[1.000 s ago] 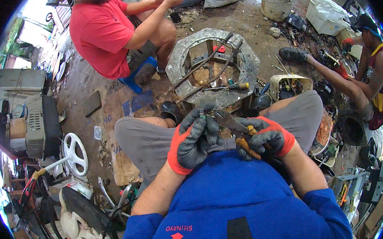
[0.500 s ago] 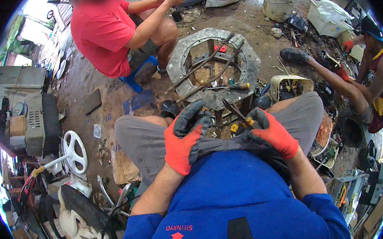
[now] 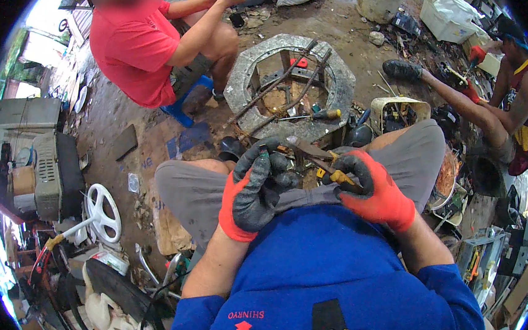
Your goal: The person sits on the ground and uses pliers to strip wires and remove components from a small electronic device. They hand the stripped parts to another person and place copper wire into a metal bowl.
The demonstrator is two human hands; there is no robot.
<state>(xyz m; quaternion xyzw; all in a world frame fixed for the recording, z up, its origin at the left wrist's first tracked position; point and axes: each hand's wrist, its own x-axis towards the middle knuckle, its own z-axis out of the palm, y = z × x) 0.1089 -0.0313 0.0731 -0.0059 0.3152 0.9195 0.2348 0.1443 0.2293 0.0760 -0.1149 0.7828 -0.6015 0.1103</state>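
Note:
My right hand (image 3: 371,187), in a red glove with dark palm and fingers, grips a pair of snips (image 3: 310,150) by the yellow handles. The blades point toward my left hand and stand apart. My left hand (image 3: 251,192), gloved the same way, has thumb and fingers pinched together. A small greenish bit (image 3: 263,153) shows at its fingertips, too small to name. Both hands are above my lap, the blade tips close to the left fingers.
Ahead stands an octagonal stone ring (image 3: 237,91) with rusty rods (image 3: 276,85) and a screwdriver (image 3: 326,115) across it. A person in red (image 3: 133,49) sits on a blue stool at left; another (image 3: 519,117) in red gloves works at right. A cream bin (image 3: 379,115) stands beside my right knee.
My right hand has turned the snips, and their blades have come over toward my left hand. My left fingers have closed into a pinch and tilted.

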